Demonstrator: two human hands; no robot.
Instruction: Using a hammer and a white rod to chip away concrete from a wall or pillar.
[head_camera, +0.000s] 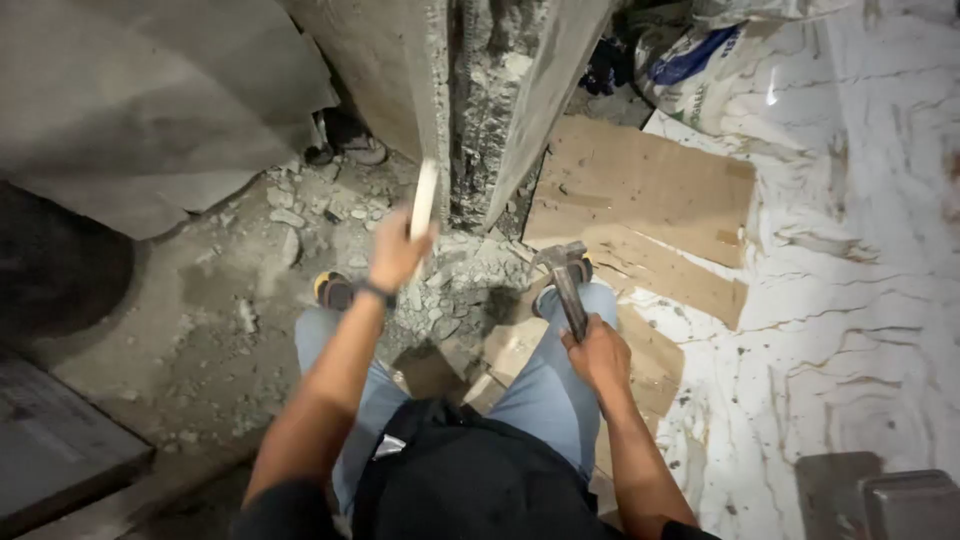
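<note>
My left hand (397, 252) grips a pale chisel-like rod (425, 197) that points up toward the rough broken channel in the concrete wall corner (478, 110). A dark band sits on that wrist. My right hand (600, 352) holds a hammer (565, 268) by its handle, head raised near my right knee, a little right of the broken channel. I crouch in blue jeans with both feet on the rubble.
Broken concrete rubble (440, 290) lies at the wall's foot. Flat cardboard sheets (640, 195) cover part of the white marbled floor (860, 250). A filled sack (700, 60) sits at the back right. Grey sheeting (150, 110) hangs at left; a dark metal object (880, 500) rests bottom right.
</note>
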